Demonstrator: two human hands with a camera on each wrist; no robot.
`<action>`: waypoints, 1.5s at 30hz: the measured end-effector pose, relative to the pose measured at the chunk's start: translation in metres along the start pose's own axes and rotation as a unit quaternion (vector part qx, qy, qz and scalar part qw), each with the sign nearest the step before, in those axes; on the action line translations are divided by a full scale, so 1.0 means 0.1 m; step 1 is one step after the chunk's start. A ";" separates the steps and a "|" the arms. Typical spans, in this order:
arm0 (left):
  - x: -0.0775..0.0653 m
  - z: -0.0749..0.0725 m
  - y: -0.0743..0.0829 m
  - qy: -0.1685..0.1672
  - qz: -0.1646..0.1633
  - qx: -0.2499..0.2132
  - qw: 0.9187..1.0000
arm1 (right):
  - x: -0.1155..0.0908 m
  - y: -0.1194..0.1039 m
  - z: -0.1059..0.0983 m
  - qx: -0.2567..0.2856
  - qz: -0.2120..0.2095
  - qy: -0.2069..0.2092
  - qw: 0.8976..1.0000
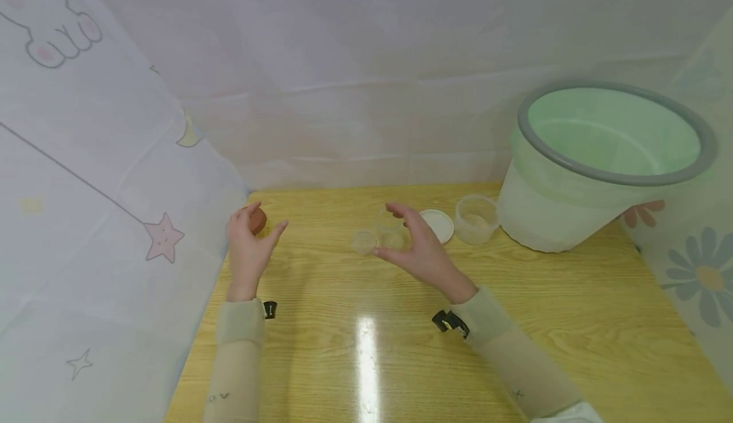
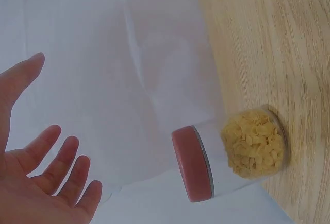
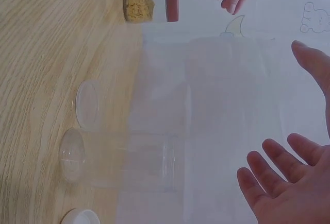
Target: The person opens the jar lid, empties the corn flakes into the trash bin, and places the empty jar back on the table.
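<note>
My left hand (image 1: 247,254) is held above the table with thumb and fingers spread apart, empty. Nearest to it stands a clear jar (image 2: 252,147) part-filled with pale yellow flakes, closed by a reddish-brown lid (image 2: 192,165); the left wrist view shows a gap between hand and jar. My right hand (image 1: 426,257) is empty too, thumb wide of the fingers. Close by it, a tall clear plastic container (image 3: 126,159) stands upright without a lid, partly hidden by the fingers in the head view. Beside that container lies a clear round disc, seemingly a lid (image 3: 87,104).
A round white lid (image 1: 439,226) lies right of the tall container. Farther right stands a translucent round tub (image 1: 477,221), close to a big pale green and white bucket (image 1: 544,210) with a grey rim. Patterned cloth (image 1: 338,124) hangs around the wooden table (image 1: 321,346).
</note>
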State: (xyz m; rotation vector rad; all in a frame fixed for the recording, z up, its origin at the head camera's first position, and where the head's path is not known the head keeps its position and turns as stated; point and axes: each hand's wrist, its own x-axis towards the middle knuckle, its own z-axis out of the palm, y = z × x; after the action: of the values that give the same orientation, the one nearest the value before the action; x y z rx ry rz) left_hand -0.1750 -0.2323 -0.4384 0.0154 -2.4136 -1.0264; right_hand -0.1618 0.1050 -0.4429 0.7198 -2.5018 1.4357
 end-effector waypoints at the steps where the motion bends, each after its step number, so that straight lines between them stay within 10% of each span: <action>1: 0.02 -0.01 -0.02 0.002 -0.009 0.005 1.000 | -0.01 -0.01 0.01 0.002 -0.001 -0.003 1.000; 20: 0.28 -0.07 -0.54 -0.028 -0.135 0.090 0.986 | -0.06 -0.11 0.07 0.014 -0.021 -0.028 0.999; 33: 0.23 0.08 -0.83 -0.072 -0.186 0.075 0.977 | -0.13 -0.10 0.16 0.001 -0.004 -0.055 0.998; 45: 0.16 0.16 -0.81 -0.046 -0.229 0.008 0.972 | -0.19 -0.06 0.21 0.003 -0.011 -0.051 0.999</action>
State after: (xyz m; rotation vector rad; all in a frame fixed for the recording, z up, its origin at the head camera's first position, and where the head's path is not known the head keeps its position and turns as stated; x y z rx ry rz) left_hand -0.2114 -0.2832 -0.4952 0.5648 -2.5634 -1.2247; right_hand -0.1407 0.0912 -0.4566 0.8390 -2.5579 1.4345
